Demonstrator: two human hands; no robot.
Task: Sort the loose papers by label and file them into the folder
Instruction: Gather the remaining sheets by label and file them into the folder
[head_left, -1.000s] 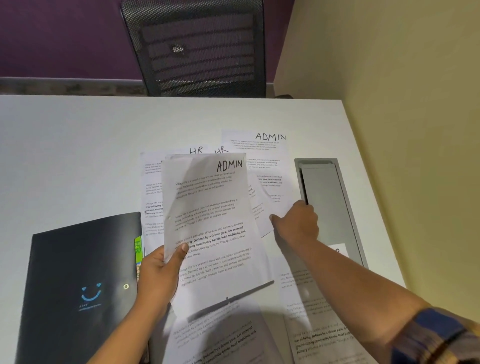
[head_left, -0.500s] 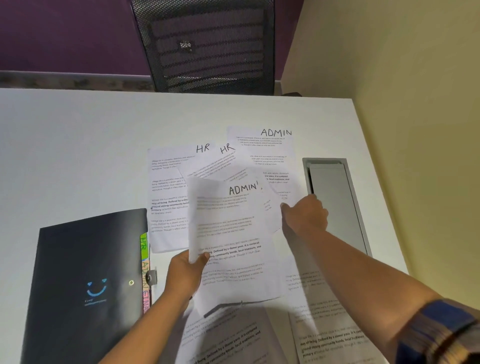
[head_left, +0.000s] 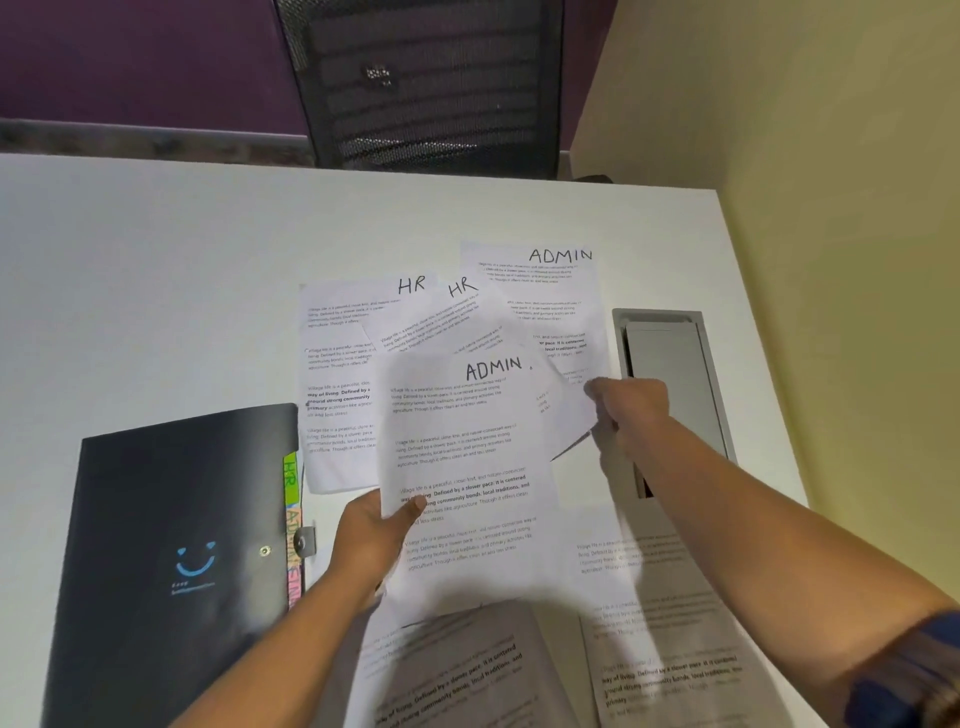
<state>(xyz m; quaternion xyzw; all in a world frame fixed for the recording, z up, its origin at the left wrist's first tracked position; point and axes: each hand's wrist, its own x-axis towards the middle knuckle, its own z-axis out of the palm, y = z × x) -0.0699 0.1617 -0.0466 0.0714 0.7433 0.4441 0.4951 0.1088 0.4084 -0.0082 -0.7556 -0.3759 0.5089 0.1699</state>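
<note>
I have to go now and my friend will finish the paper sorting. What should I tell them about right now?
Left hand: holds one ADMIN sheet up by its left edge.
Right hand: pinches the edge of a sheet under it; label hidden.
On the table: two HR sheets, another ADMIN sheet, more papers nearest you, labels out of view.
Folder: shut, at left, coloured tabs showing.
Done: nothing visibly filed.
Left: group by label, open folder, file.
</note>
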